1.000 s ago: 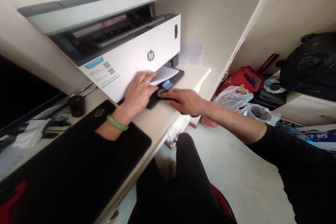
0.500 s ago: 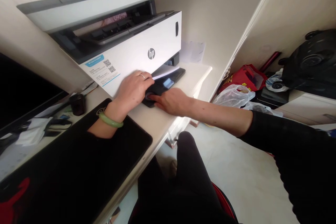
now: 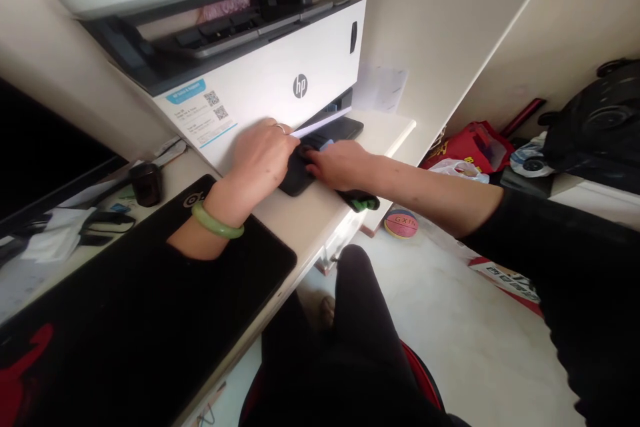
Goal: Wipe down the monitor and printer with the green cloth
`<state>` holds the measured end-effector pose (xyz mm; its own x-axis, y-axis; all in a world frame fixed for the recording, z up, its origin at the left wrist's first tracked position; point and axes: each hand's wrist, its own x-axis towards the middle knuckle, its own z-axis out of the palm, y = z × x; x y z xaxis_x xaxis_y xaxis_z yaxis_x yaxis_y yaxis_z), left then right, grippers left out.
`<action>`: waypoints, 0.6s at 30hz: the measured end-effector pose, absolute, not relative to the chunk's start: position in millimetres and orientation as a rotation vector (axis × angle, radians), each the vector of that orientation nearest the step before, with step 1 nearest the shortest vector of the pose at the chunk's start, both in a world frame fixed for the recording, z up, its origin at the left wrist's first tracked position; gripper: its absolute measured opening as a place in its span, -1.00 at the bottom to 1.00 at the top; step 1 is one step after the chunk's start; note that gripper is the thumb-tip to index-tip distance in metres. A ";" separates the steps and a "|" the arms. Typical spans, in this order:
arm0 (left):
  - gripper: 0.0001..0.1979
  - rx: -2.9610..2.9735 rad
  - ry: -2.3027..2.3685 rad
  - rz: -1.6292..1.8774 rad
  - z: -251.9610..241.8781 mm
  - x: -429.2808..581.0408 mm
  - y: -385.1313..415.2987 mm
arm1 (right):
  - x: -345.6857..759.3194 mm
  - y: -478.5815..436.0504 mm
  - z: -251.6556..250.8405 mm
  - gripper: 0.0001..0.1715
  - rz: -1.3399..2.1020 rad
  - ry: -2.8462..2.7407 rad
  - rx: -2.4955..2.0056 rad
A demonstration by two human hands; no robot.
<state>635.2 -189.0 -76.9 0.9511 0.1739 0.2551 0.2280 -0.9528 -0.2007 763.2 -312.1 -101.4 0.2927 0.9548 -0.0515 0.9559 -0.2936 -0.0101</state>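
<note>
A white HP printer stands on the desk with its lid raised. Below its front panel a black paper tray sticks out. My left hand, with a ring and a green bangle, is closed at the near edge of a white sheet of paper that slants up over the tray. My right hand reaches in from the right, its fingers bent down into the tray beside a small blue tab. The right fingertips are partly hidden, and what they grip cannot be made out.
A black desk mat covers the near left of the desk, with a dark cup behind it. On the floor lie a small basketball and red bags. A wall rises right of the printer.
The right hand has shifted slightly farther in along the tray, and the blue tab is now mostly covered. The left hand stays at the paper. My view has tilted down a little.
</note>
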 end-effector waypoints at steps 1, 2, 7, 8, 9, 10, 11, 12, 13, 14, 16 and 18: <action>-0.54 -2.879 -0.324 -0.340 -75.9 634.7 -190.3 | 762.4 -304.7 -99.4 -0.37 -0.090 1.837 2.512; -0.54 -2.882 -0.338 -0.337 -75.2 634.2 -191.2 | 763.0 -299.6 -98.5 -0.40 -0.106 1.834 2.527; -0.53 -2.884 -0.325 -0.351 -71.6 632.0 -192.5 | 785.9 -317.3 -116.1 -0.40 -0.177 1.962 2.673; -0.53 -2.876 -0.318 -0.328 -70.4 631.8 -192.3 | 791.9 -325.2 -121.8 -0.37 -0.188 1.985 2.687; -0.52 -2.865 -0.311 -0.302 -69.2 631.8 -192.0 | 797.3 -332.0 -126.8 -0.35 -0.191 2.009 2.692; -0.52 -2.855 -0.299 -0.279 -68.1 632.0 -191.5 | 801.8 -336.5 -130.8 -0.34 -0.182 2.038 2.689; -0.52 -2.846 -0.283 -0.267 -67.2 632.2 -190.8 | 805.0 -337.9 -133.6 -0.34 -0.165 2.068 2.671; -0.52 -2.840 -0.265 -0.272 -66.8 632.4 -190.1 | 806.8 -335.9 -134.9 -0.35 -0.139 2.094 2.642; -0.52 -2.838 -0.251 -0.286 -66.6 632.6 -189.2 | 807.1 -330.7 -134.9 -0.35 -0.113 2.101 2.608; -0.52 -2.839 -0.245 -0.299 -66.8 632.7 -188.5 | 806.1 -322.9 -133.7 -0.35 -0.097 2.079 2.580; -0.50 -2.844 -0.252 -0.307 -67.5 632.5 -187.2 | 801.6 -303.5 -129.2 -0.37 -0.109 1.957 2.561; -0.49 -2.846 -0.263 -0.298 -67.6 632.2 -186.5 | 794.4 -286.0 -124.3 -0.39 -0.143 1.828 2.577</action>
